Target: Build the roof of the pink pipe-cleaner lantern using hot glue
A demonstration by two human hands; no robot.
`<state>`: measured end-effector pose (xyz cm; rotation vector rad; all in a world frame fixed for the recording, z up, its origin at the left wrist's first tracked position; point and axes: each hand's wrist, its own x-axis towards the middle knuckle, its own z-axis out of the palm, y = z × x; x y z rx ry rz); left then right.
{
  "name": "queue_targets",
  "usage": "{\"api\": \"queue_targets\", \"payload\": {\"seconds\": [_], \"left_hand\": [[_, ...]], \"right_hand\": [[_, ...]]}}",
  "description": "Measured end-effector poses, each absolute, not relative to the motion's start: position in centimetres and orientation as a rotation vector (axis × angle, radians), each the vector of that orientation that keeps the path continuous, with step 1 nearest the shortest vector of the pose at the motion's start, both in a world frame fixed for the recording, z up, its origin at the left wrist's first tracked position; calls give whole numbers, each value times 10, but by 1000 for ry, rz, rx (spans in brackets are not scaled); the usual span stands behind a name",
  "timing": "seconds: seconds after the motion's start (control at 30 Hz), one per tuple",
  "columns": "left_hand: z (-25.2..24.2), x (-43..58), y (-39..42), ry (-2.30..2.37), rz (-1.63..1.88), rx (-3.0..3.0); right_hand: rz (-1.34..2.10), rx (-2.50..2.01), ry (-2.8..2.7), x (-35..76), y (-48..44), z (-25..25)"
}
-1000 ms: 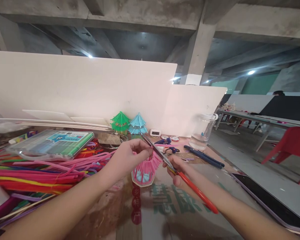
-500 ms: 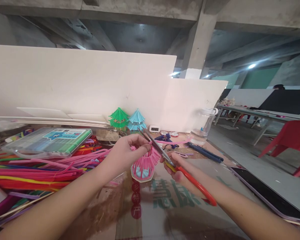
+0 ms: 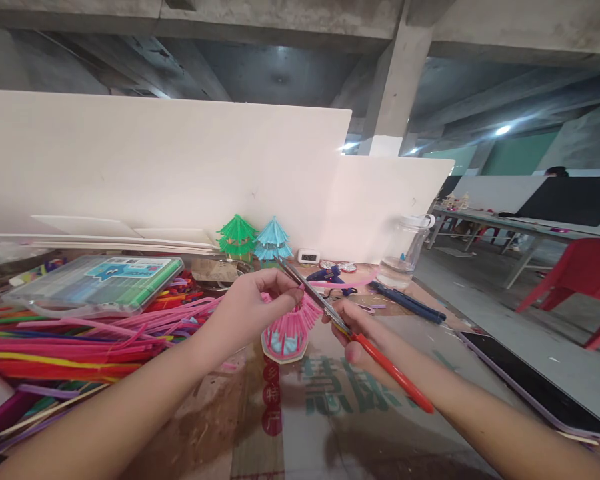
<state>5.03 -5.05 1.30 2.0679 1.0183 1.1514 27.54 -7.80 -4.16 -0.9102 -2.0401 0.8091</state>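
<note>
Hardly anything has moved since half a second ago in the head view: both hands and the scissors (image 3: 394,371) keep almost the same place, though the far end of the pink strand (image 3: 347,285) seems slightly higher. The left grip (image 3: 253,303) is pinched nearly closed, apparently on the strand's near end; the fingers hide the exact hold. The right grip (image 3: 363,328) is curled round the scissors, whose narrowly parted blades cross just beside the left fingertips. This looks like the snipping step; the next move probably calls for a steady pinch and blades kept clear of those fingertips.

Just below the left grip, the pink piece (image 3: 304,321) stands on the counter (image 3: 360,443), its strands fanned like a skirt over pale blue bits and a pale, many-sided base.
</note>
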Motion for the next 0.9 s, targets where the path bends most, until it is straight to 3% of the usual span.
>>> {"api": "queue_targets", "payload": {"seconds": [0.4,0.67,0.9], "left_hand": [[11,49,-44,1115,1196,2211],[30,29,-33,1285,1354,2122],[35,20,-28,1125,1422,2046]], "right_hand": [[778,-1014,-1948,268,-64,-45],[380,-1515,-2042,293,-37,-33],[240,-1814,-2223,296,-42,-37]]}}
